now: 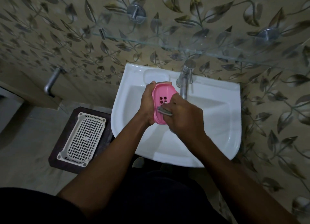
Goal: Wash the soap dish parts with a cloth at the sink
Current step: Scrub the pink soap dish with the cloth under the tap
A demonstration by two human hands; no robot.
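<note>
Pink dish (162, 101) is held over the sink (218, 123). Left hand (147, 103) fingers curl round its long edge; right hand (182, 116) fingers pinch a grey cloth (163, 111) against it. Judged light, rigid plastic, slippery when wet; grip the rims.

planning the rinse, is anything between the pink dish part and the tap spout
Nothing visible. The pink perforated plastic soap dish part, held by the left hand, sits left of the metal tap spout; the right hand and its grey cloth lie nearer the person.
</note>
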